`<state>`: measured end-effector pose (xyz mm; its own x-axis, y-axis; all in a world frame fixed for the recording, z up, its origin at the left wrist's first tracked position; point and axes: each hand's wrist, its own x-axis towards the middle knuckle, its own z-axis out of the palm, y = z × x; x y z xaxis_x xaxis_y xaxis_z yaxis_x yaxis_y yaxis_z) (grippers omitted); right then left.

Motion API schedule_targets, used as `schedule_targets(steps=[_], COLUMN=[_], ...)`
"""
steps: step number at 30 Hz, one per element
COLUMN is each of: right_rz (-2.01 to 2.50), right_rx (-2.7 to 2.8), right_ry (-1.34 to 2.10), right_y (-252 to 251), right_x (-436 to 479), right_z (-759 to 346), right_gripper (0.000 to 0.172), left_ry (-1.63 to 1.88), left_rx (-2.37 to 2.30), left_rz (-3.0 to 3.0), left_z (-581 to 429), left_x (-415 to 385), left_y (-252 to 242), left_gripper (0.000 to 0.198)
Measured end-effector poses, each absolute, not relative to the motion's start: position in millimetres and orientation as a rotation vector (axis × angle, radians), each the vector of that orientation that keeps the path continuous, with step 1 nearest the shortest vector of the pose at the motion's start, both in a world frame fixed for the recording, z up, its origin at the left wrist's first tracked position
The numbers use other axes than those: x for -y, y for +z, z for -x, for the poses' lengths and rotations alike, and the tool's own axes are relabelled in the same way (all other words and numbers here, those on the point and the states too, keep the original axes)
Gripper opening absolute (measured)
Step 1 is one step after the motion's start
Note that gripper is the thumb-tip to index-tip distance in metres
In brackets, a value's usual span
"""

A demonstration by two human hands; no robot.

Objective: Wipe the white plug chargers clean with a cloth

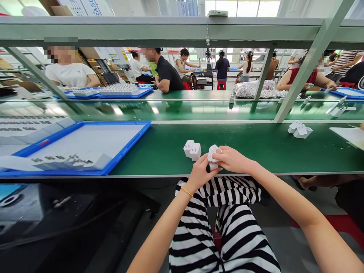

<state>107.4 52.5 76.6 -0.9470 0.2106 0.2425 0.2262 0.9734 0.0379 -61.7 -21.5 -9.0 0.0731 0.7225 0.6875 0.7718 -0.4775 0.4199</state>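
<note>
Both of my hands meet at the near edge of the green belt [256,146], closed round one small white plastic part [212,153]. My left hand [200,172] grips it from below, a gold bracelet on that wrist. My right hand [232,159] wraps it from the right and over the top. Two more white parts [192,149] stand together on the belt just left of my hands, not touched.
A blue tray [127,146] with a white liner and several small dark pieces lies at the left. Another cluster of white parts [300,130] sits far right. A slanted metal post [307,64] rises there. Several people work at benches beyond the shelf.
</note>
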Motion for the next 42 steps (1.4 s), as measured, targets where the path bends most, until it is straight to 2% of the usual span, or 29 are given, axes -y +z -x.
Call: schedule_targets(steps=[22,25,30,36,42], right_rz=[0.293,0.363,0.480,0.622,0.893], right_rx=[2.886,2.878,2.875,2.822,2.665], right_ry=[-0.096,-0.157,-0.198,-0.072,0.184], right_y=[73,70,69,68,57], right_x=[-52,-49,-42,-44,-54], right_z=[-109,-109,-110,-98,-64], right_gripper=[0.016,0.014,0.012,0.016,0.023], left_ry=[-1.483,-1.441,-1.300,-1.498,-1.732], left_rx=[1.563,1.600,1.572,1.732,2.146], left_rz=[2.256,2.243,2.135,1.741,1.982], left_z=[61,59,59,96,149], left_x=[21,23,36,41,16], left_y=[-13,-16,-21,-19,-6], left_gripper=[0.032,0.039,0.062,0.056,0.097])
